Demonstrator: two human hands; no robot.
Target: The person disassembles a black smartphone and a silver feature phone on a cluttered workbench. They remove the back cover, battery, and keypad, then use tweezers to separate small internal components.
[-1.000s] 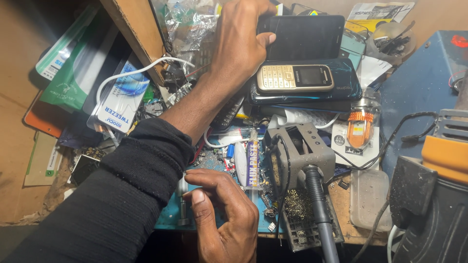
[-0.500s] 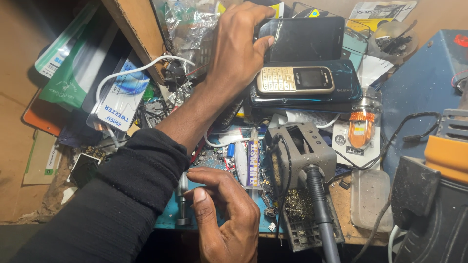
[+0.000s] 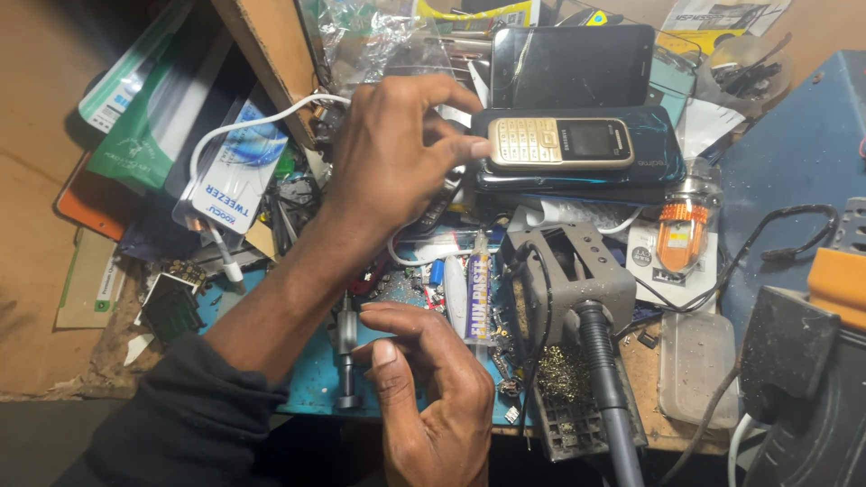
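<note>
Cluttered workbench, centre of the frame: the left hand [image 3: 397,153], reaching from a black sleeve at lower left, touches its fingertips to the left end of a small gold-coloured keypad phone [image 3: 559,142] with a dark little screen and pale buttons. That phone lies flat atop a glossy black smartphone [image 3: 649,171], just right of centre near the top; the hand grasps nothing visible. Below, the right hand [image 3: 433,397] is loosely curled beside an upright silver metal tool [image 3: 344,352] on a blue work mat [image 3: 311,388]; whether it grips anything cannot be told. A grey soldering-iron stand [image 3: 577,280] sits lower right.
</note>
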